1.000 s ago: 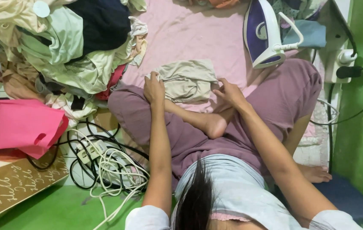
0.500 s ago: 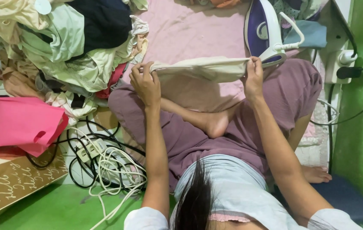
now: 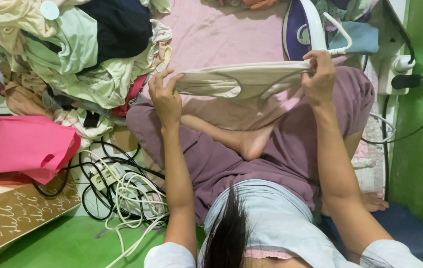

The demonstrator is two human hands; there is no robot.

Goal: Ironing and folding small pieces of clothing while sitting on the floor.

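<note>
Head view: left hand point(image 3: 166, 99) pinches one end of a cream garment point(image 3: 241, 82); right hand point(image 3: 319, 77) pinches the other end. The garment is stretched taut in the air above the lap and the pink sheet point(image 3: 216, 34). Risk: the right hand sits just beside the upright iron point(image 3: 303, 30), so a wider pull could knock it over. The garment is thin, soft, wrinkled cloth with curved edges. The iron is hard, glossy, purple and white plastic. The clothes pile point(image 3: 72, 54) is loose and crumpled
</note>
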